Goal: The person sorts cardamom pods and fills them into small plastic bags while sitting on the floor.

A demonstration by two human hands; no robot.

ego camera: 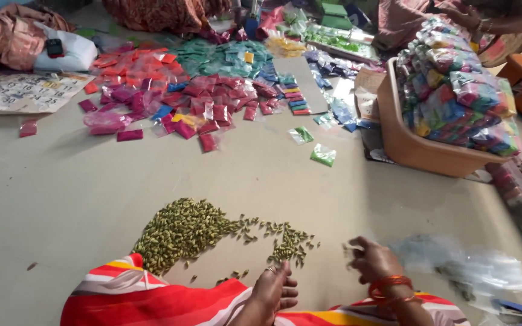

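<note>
**Pods into pouch: keep it tidy**

Your left hand [277, 288] rests w/ fingers curled loosely at the near edge of the heap of small green cardamom pods [191, 232] on the grey floor [80, 187]; can't tell if it grips any. Your right hand [374, 261] pinches a small clear plastic pouch [353, 247], blurred. Hold the pouch mouth wide & close to the heap. The orange tub of coloured packets [418, 148] sits well apart.
</note>
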